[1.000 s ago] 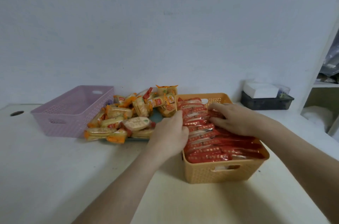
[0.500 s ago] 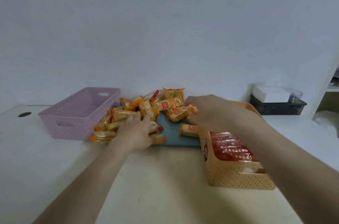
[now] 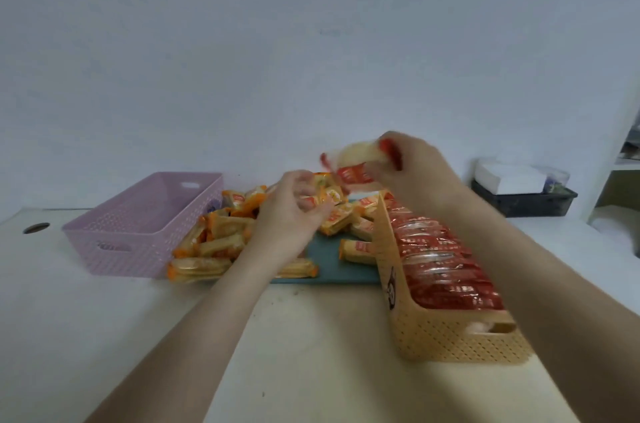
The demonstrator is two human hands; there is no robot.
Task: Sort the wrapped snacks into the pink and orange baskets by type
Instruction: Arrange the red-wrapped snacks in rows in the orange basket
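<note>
My right hand [image 3: 415,173] is raised above the far end of the orange basket [image 3: 450,336], holding a red-wrapped snack [image 3: 356,166]. The orange basket is packed with a row of red-wrapped snacks [image 3: 440,259]. My left hand [image 3: 294,211] hovers over the pile of yellow-and-orange wrapped snacks [image 3: 214,242] with curled fingers touching a yellow-wrapped snack [image 3: 322,200]; whether it grips it is unclear. The pile lies on a teal mat [image 3: 329,266] between the baskets. The pink basket [image 3: 138,232] at the left looks empty.
A dark tray with white boxes [image 3: 519,194] stands at the back right by the wall. A white shelf unit [image 3: 623,180] is at the far right. A round cable hole [image 3: 36,227] is in the table at the far left.
My right hand has lifted a red-wrapped snack up out of the pile. My left hand has moved right and up over the pile's middle. The view has shifted slightly.
</note>
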